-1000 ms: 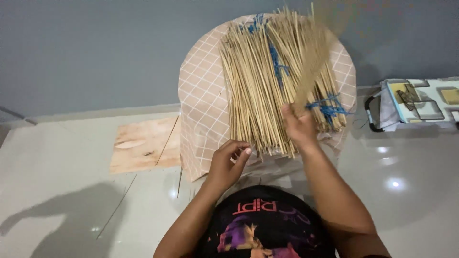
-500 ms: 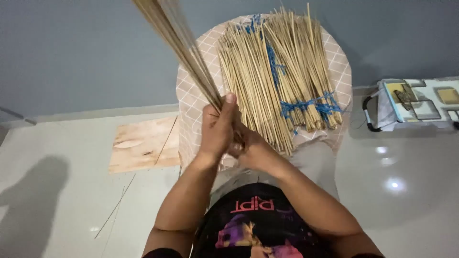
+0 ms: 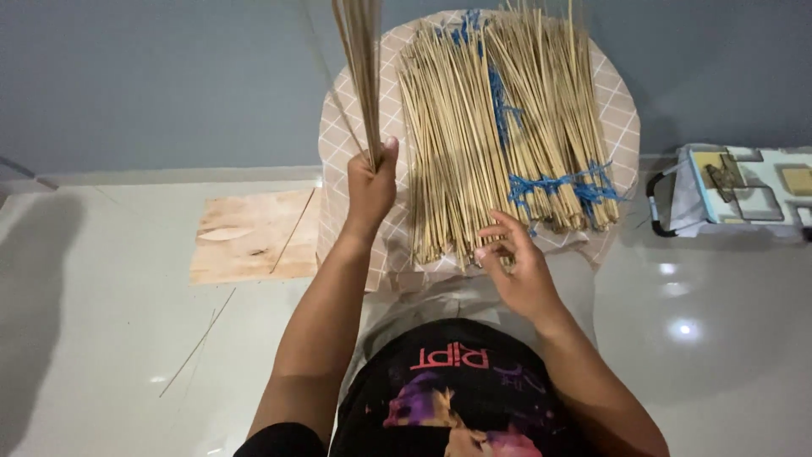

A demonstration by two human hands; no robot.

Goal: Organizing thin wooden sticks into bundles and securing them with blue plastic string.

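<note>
Gripping stick bunch w/ left, fingering pile w/ right.

Clenching left hand (image 3: 370, 188) round lower end of a thin bunch of sticks (image 3: 362, 68), holding it upright & fanning up past top of frame, just left of the big pile of sticks (image 3: 474, 144). Resting right hand (image 3: 518, 264) at near edge of pile, fingers (image 3: 495, 233) loosely curled & pinching at stick ends; can't tell if actually grasping any. Lying flat across round table w/ checked beige cloth (image 3: 347, 161), pile tied in parts w/ blue string (image 3: 550, 186). Sitting on pale floor (image 3: 101, 338): plywood sheet (image 3: 254, 235) to left, patterned bag w/ black handle (image 3: 736, 190) to right. Showing at bottom: black printed shirt (image 3: 448, 398).
</note>
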